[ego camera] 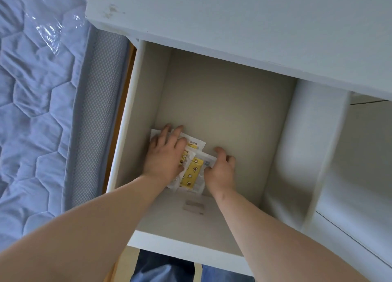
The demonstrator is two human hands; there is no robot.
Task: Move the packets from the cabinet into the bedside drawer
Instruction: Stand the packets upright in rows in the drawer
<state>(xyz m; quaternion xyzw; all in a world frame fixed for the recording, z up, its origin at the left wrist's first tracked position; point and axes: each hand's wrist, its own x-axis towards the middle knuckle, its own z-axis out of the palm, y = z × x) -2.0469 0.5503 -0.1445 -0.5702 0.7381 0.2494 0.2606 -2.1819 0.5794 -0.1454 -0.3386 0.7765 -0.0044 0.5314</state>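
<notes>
Head view: the packets lie in the near left part of the open bedside drawer. The left hand presses flat on them, fingers spread, likely steadying the pile. The right hand pinches their right edge with curled fingers, apparently to square it.

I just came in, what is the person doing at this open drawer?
A person reaches with both hands into the open bedside drawer. The left hand lies flat on a small pile of packets, white with yellow patterned parts, on the drawer floor. The right hand curls its fingers round the pile's right edge. A mattress lies alongside.
</notes>
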